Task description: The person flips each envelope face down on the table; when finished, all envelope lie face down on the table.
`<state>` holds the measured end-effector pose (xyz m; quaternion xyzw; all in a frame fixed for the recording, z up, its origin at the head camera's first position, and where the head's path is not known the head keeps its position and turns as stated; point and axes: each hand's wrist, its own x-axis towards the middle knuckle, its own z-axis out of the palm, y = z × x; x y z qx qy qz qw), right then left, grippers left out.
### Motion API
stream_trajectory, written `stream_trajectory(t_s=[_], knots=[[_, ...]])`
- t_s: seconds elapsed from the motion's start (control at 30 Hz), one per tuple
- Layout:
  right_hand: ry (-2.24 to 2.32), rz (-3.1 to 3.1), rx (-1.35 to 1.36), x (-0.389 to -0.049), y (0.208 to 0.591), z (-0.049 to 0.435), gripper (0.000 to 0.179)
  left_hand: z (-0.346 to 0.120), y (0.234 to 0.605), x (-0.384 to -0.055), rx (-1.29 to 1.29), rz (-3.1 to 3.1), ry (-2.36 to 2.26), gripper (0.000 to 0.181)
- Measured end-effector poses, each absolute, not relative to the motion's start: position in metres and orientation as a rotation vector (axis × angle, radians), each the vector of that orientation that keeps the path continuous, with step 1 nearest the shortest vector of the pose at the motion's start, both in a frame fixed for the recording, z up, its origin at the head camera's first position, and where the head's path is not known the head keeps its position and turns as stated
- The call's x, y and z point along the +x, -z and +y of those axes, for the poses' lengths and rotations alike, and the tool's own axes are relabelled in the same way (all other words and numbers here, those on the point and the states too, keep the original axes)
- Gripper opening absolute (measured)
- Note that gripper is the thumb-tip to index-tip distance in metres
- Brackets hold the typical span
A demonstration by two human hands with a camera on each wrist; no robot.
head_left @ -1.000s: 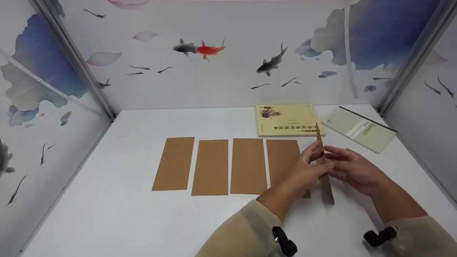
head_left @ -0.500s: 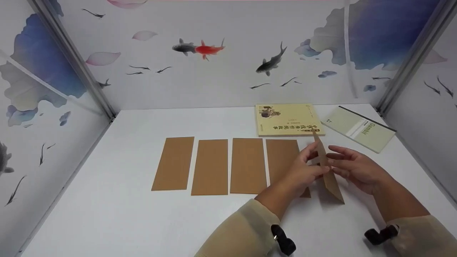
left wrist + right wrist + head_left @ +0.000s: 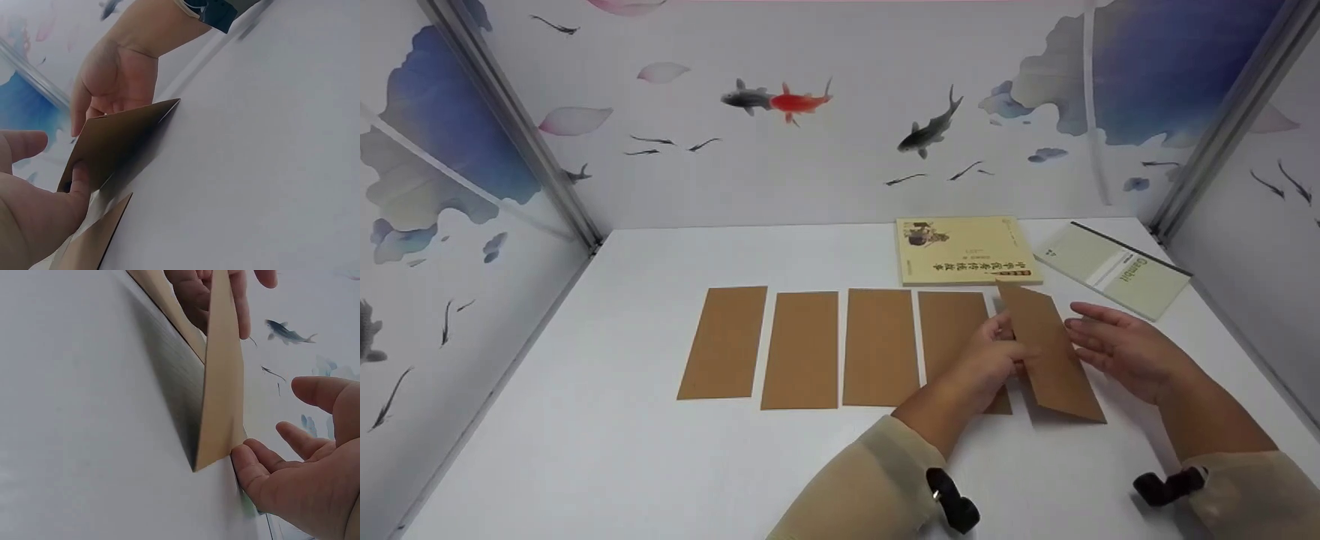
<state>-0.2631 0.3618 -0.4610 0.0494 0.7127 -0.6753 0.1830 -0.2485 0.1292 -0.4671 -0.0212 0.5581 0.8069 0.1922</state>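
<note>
A brown rectangular cardboard piece [image 3: 1054,352] is tilted above the white table, its right long edge lower than its left. My left hand [image 3: 990,352] holds it by the left edge; in the left wrist view the thumb [image 3: 80,179] lies against its face. My right hand [image 3: 1140,356] is at the right edge with fingers extended. In the right wrist view its fingertips [image 3: 244,458] touch or nearly touch that edge. To the left, several like cardboard pieces [image 3: 881,349] lie flat in a row, the rightmost [image 3: 952,330] partly covered by my left hand.
Behind the cardboard lies a yellow book [image 3: 967,251]. A pale green notebook [image 3: 1117,270] with a dark spine lies at an angle at the back right. Printed panels [image 3: 840,180] enclose the white table [image 3: 660,465] at the back and both sides.
The cardboard piece has swung from nearly edge-on to tilted flatter, its broad face now showing upward. My right hand has moved slightly right; my left still holds the left edge.
</note>
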Motion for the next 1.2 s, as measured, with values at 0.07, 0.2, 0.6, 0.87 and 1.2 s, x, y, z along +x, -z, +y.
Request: stream_trajectory(t_s=[0.07,0.2,0.6,0.87,1.2], knots=[[1.898,2.015,0.144,-0.264,0.461,0.364,0.08,0.129,0.468,-0.249,-0.057,1.574,-2.263,0.073],[1.881,2.024,0.128,-0.266,0.461,0.366,0.079,0.129,0.468,-0.248,-0.06,1.664,-2.229,0.074],[1.884,2.032,0.146,-0.265,0.46,0.371,0.083,0.127,0.467,-0.247,-0.104,1.818,-2.084,0.07],[1.827,2.248,0.108,-0.267,0.447,0.351,0.077,0.103,0.448,-0.259,-0.06,1.913,-2.111,0.07],[1.702,2.574,-0.092,-0.251,0.443,0.285,0.067,0.01,0.449,-0.283,0.162,2.547,-1.768,0.06]])
